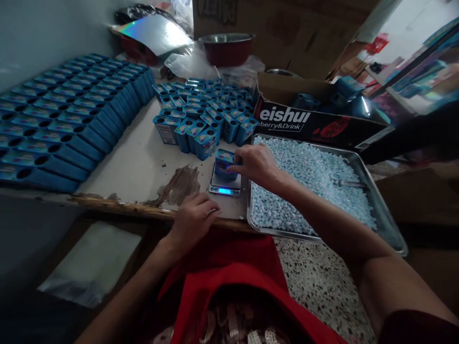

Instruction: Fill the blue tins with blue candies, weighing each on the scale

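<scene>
- Two bare hands are at work in my one view, the head camera, and I use the digital scale (pixel 223 186) as the middle of my clock.
- My right hand (pixel 255 164) comes in from 2 to 3 o'clock. It pinches the right end of a small blue box (pixel 223 166), with the thumb in front.
- That box stands upright on top of the scale, near the front edge of the white table (pixel 125 167).
- The scale's little screen (pixel 224 191) glows blue, but the numbers are too fuzzy for me to read.
- My left hand (pixel 193 215) rests on the table edge between 7 and 8 o'clock. Its fingers are curled, and I cannot tell if they hold anything.
- At 3 o'clock, just beside the scale, I see a metal tray (pixel 389 229) with lots of pale blue bits (pixel 287 162) in it. A metal handle (pixel 347 183) pokes out of them.
- Just before 12 o'clock sits a messy bunch of blue boxes (pixel 211 110).
- Between 9 and 10 o'clock, many more blue boxes stand in neat rows (pixel 71 110).
- At 2 o'clock is a black carton (pixel 308 119) with blue boxes inside.
- Far back at 12 o'clock is a red bowl (pixel 229 52).
- At 6 o'clock is a red apron (pixel 229 282).
</scene>
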`<state>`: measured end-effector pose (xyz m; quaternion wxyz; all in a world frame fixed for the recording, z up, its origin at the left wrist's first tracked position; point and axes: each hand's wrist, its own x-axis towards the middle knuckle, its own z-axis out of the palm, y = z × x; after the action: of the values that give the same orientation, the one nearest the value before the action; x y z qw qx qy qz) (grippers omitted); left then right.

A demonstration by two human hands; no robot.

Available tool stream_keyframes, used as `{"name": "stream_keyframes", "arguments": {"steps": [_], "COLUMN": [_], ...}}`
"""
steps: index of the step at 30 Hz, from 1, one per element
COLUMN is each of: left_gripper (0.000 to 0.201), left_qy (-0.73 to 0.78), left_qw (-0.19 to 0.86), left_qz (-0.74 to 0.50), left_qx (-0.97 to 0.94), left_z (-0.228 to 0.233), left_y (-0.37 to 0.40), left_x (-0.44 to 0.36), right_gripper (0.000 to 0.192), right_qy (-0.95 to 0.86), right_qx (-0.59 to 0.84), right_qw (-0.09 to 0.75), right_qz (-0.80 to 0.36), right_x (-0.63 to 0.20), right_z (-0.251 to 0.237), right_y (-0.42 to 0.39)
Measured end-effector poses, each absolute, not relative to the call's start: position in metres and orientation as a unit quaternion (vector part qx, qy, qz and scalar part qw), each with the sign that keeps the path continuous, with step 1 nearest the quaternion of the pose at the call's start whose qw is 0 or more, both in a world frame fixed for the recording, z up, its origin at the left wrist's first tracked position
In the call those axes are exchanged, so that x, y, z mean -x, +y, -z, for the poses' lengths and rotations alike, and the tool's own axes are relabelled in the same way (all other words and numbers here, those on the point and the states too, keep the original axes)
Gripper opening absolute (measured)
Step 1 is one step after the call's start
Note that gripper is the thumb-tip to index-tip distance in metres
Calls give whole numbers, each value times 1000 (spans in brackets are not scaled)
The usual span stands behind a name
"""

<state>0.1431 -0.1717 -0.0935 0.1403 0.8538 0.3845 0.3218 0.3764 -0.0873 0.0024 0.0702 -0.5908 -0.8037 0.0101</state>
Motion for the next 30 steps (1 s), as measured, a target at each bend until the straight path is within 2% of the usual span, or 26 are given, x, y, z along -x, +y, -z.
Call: {"name": "stream_keyframes", "arguments": {"steps": [2, 4, 6, 9, 11, 13, 17, 20, 22, 26, 30], "left_gripper": [10, 16, 13, 15, 14, 10, 6, 7, 9, 10, 8], "left_qy": [352, 332, 319, 317, 327, 341, 365, 374, 377, 406, 401], "left_qw": [172, 213, 246, 266, 272, 278, 280, 281, 285, 296, 297], "left_qz": [-275, -228, -193, -183, -193, -199, -208, -215, -223, -265, -360], "left_qx": [-878, -890, -895, -892, -884, -876, -863, -857, -852, -823, -788], "left_z": [99, 105, 110, 116, 118, 119, 121, 123, 125, 124, 106], "left_y": [-169, -167, -166, -167, -169, -171, -175, -176, -177, -182, -189], "left_x": [-166, -184, -196, -204, -205, -205, -207, -207, -204, -198, -212], "right_gripper": [33, 33, 31, 25, 43, 52, 35, 19, 14, 13, 11], "right_qy": [-792, -775, -756, -761, -783, -791, -803, -813, -815, -766, -712], "right_qx": [599, 610, 630, 635, 614, 607, 590, 560, 539, 563, 600], "right_qw": [120, 162, 175, 121, 58, 8, -56, -71, -49, 51, 106], "right_qz": [-14, -11, -13, -55, -79, -76, -68, -144, -207, -307, -348], "right_x": [-387, -407, -434, -478, -500, -509, -502, -499, -505, -524, -531], "right_z": [-6, -8, -4, 14, 31, 47, 59, 54, 47, 38, 44], "right_y": [-97, -111, -129, -160, -178, -190, -185, -164, -152, -146, -154]}}
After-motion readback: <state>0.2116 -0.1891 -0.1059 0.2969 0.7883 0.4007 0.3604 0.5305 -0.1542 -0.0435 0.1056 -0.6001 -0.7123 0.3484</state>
